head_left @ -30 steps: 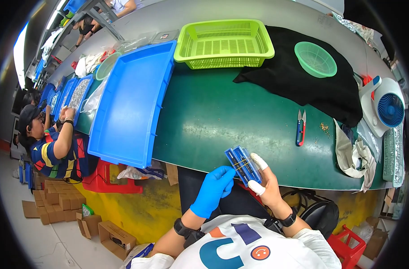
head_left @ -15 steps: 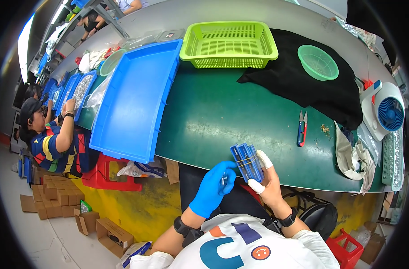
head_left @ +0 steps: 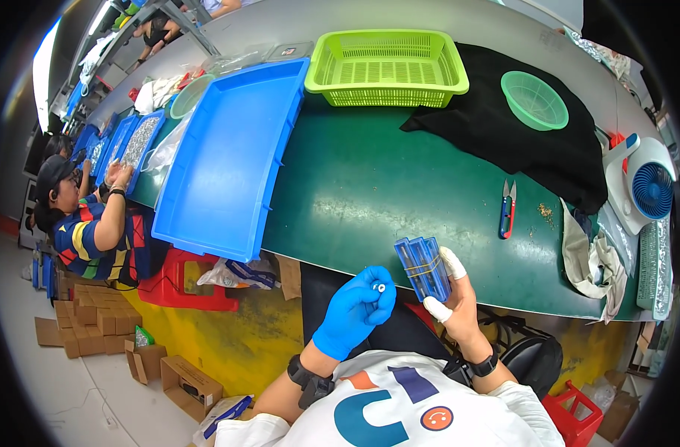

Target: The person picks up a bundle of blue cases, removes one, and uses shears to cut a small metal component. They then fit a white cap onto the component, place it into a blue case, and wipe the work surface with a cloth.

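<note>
Blue strips bundled with a rubber band [head_left: 423, 268] sit in the right hand [head_left: 453, 305], which is closed around them just off the near edge of the green table [head_left: 370, 201] — white tape wraps on the thumb and a finger. Left hand [head_left: 357, 311], in a blue glove, is curled shut, pinching a small white piece [head_left: 381, 287] just beside the bundle. Around them: a big blue tray [head_left: 228, 160] to the left, a lime basket [head_left: 388, 67] at the far side, a round green strainer [head_left: 534, 99] on a black cloth [head_left: 519, 145], and blue-and-red snips [head_left: 507, 210] lying between cloth and bundle. Small white fan [head_left: 649, 186] at the right. Brown cardboard boxes [head_left: 94, 324] sit stacked on the floor at lower left, near a co-worker in a striped shirt [head_left: 87, 238].
</note>
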Motion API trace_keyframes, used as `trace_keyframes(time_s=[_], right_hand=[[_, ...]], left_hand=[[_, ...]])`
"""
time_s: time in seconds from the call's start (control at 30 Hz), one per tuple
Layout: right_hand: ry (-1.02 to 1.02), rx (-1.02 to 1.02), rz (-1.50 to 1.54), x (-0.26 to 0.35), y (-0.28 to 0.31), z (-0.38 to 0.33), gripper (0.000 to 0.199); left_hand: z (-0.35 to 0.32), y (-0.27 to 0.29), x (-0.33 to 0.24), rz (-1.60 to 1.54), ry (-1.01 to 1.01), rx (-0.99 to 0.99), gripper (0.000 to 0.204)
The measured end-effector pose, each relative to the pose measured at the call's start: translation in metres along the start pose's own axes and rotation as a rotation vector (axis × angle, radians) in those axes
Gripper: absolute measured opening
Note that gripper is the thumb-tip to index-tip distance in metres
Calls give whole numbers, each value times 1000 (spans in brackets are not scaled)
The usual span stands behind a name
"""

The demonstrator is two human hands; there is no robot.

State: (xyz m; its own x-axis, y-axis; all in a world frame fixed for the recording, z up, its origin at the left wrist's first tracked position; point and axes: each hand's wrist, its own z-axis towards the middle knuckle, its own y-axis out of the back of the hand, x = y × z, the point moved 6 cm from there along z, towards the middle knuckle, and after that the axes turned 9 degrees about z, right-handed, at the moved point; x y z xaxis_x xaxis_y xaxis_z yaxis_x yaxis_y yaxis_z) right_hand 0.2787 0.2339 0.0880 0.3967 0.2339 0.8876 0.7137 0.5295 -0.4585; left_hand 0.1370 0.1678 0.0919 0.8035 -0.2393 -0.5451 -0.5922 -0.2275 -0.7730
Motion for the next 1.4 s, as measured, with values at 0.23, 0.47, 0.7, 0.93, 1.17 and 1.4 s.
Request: trace_keyframes(time_s=[0.23, 0.47, 0.7, 0.93, 1.17, 1.4], right_hand=[[0, 11, -7, 1, -2, -2, 79], [-21, 28, -3, -3, -2, -2, 78], [-22, 29, 11, -2, -1, -2, 77], [-38, 31, 9, -3, -2, -2, 78], [-58, -17, 71, -2, -6, -3, 82], [-78, -30, -17, 0, -4, -6, 86]], left_hand=[[-1, -8, 1, -151, 25, 135, 11], [-1, -5, 0, -158, -1, 127, 11], [1, -5, 4, -244, 30, 106, 11], [2, -3, 6, -293, 28, 124, 15], [0, -5, 3, -69, -84, -121, 19], [0, 3, 8, 250, 14, -200, 28]])
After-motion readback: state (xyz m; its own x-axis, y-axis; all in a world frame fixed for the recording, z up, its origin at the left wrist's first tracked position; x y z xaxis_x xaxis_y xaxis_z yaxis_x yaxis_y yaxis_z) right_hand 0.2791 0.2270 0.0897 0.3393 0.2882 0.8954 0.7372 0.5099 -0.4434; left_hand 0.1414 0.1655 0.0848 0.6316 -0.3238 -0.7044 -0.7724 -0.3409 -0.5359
